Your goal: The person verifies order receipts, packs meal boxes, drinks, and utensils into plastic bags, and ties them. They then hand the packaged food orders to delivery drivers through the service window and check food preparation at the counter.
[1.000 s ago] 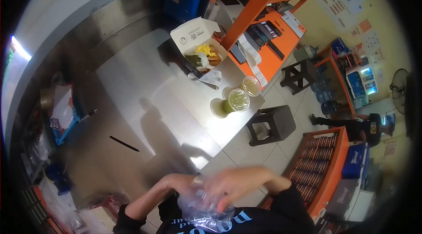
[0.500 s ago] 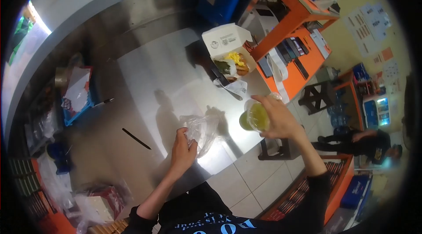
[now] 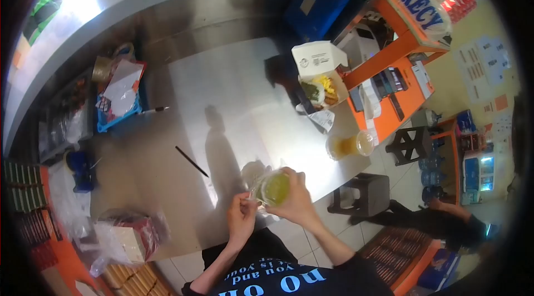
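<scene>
Since half a second ago the cup of green drink [image 3: 276, 187] has come away from the right part of the worktop [image 3: 245, 101] and across to the left hand [image 3: 242, 214], where the clear plastic bag [image 3: 258, 190] is; the cup of amber drink [image 3: 347, 146] now stands apart near the right end.

The right hand [image 3: 295, 201] is curled round the green cup's side, its fingers partly spread to the cup's width. The left hand is nearly closed, fingers bent and thumb pinching the bag's edge. Plastic lies against the cup's left side; how far the cup sits inside it cannot be told. Both hands, cup and bag are at the near edge of the worktop, about midway along.

Ahead of them, bare metal runs to the far edge. To the left, a thin black stick [image 3: 192, 161] lies slantwise near the hands; farther off, a blue basket [image 3: 115, 123] stands toward the left edge and a plastic-wrapped box [image 3: 127, 242] sits at the near left corner. On the right, bare worktop separates the green cup from the amber one, which is close to the near edge. Beyond it, the lidded food box [image 3: 318, 57] stands with its lid raised, beside the orange counter [image 3: 386, 125]. Past the near edge, a dark stool [image 3: 367, 193] stands on the floor.
</scene>
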